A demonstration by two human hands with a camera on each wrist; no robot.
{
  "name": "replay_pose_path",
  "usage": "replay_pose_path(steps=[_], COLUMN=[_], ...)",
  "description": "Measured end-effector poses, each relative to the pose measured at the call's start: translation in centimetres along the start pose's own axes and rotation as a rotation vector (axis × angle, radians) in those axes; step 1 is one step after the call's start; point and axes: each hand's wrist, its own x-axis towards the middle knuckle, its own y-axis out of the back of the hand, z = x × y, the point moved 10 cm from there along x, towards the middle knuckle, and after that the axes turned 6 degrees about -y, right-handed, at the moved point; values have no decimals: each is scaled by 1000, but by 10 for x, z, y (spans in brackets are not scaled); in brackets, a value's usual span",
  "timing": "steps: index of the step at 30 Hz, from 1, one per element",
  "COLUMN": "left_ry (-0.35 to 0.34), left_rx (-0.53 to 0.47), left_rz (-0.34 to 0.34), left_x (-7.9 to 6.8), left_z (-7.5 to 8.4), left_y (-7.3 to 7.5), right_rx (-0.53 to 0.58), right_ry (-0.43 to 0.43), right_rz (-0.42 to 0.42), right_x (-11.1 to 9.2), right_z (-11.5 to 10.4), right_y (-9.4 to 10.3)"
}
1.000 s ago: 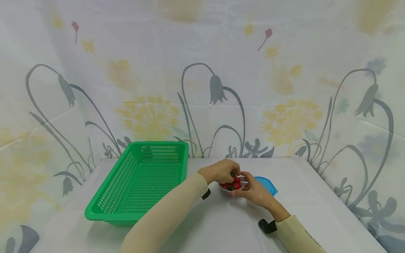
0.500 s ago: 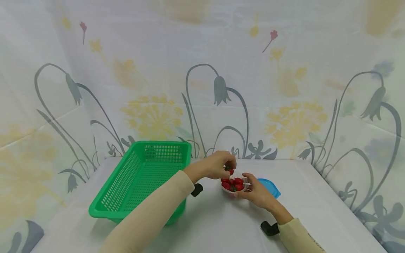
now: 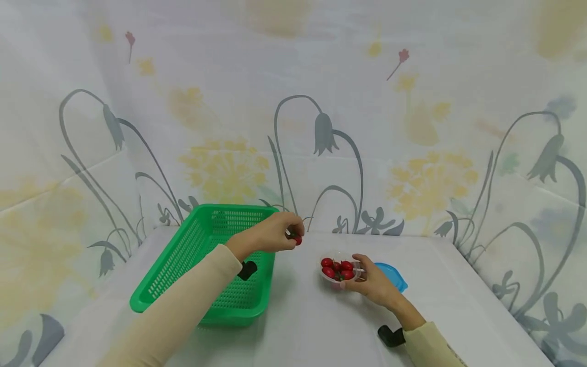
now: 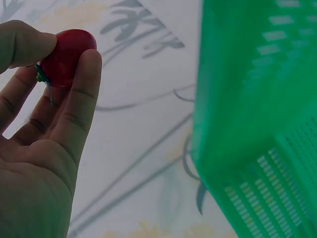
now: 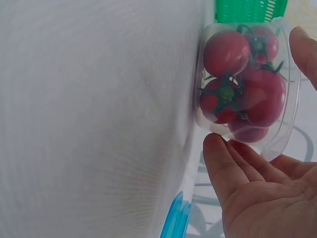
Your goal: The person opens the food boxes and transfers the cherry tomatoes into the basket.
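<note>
My left hand [image 3: 271, 233] pinches a red cherry tomato [image 4: 65, 58] between thumb and fingertips, its green stem hanging down. In the head view that hand is just above the back right rim of the green plastic basket [image 3: 265, 295]. My right hand [image 3: 378, 285] holds a small clear plastic container [image 5: 291, 116] by its side, thumb on one side and fingers on the other. Several red tomatoes [image 5: 265, 96] with green tops sit inside the container, which stands on the white-covered table [image 3: 316, 331].
A blue lid [image 3: 392, 276] lies on the table behind my right hand. Each wrist carries a black camera mount, one at the left wrist [image 3: 247, 270], one at the right. A flower-printed cloth [image 3: 293, 66] forms the backdrop behind the table.
My left hand has lifted a cherry tomato out of the container and carried it left to the basket's rim. My right hand stays on the container.
</note>
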Motion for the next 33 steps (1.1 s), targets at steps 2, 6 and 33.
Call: replay_pose_path(steps=[2, 6, 33], left_ry=[15, 58, 322], left_rx=[-4, 3, 18], left_rz=[16, 51, -42], left_x=[-6, -20, -53], left_z=[-10, -30, -134], left_y=[7, 20, 2], right_rx=[5, 22, 21], right_ry=[-4, -2, 13], right_rz=[3, -4, -4], right_x=[-1, -1, 0], right_z=[1, 1, 4], right_y=[0, -1, 1])
